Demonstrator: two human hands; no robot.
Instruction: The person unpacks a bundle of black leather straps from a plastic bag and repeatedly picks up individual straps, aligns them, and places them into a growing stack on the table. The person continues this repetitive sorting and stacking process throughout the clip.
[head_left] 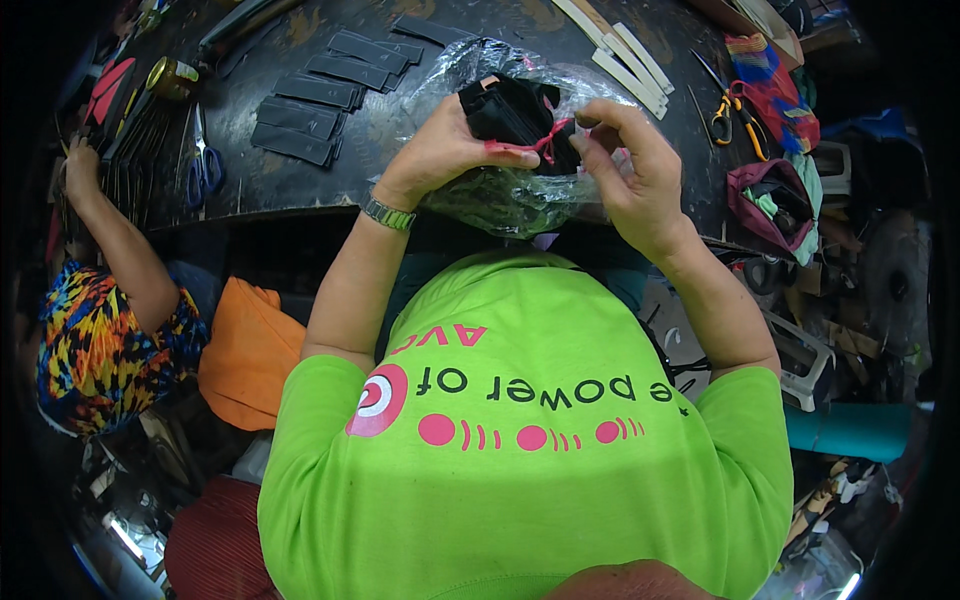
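My left hand (432, 152), with a watch on the wrist, is closed round a bundle of black pieces (508, 110). A thin pinkish-red string (545, 146) runs round the bundle and across my left thumb. My right hand (640, 170) is at the bundle's right end, thumb and forefinger bent toward each other beside the string. What lies between those fingertips is too small to make out. Crumpled clear plastic (505, 205) spreads under and around the bundle at the table's near edge.
Stacks of flat black strips (310, 110) lie to the left on the dark table (400, 195), near blue-handled scissors (205, 170). Pale strips (632, 62), yellow-and-black scissors (735, 110) and a maroon pouch (770, 195) are on the right. A co-worker's hand (82, 172) is at far left.
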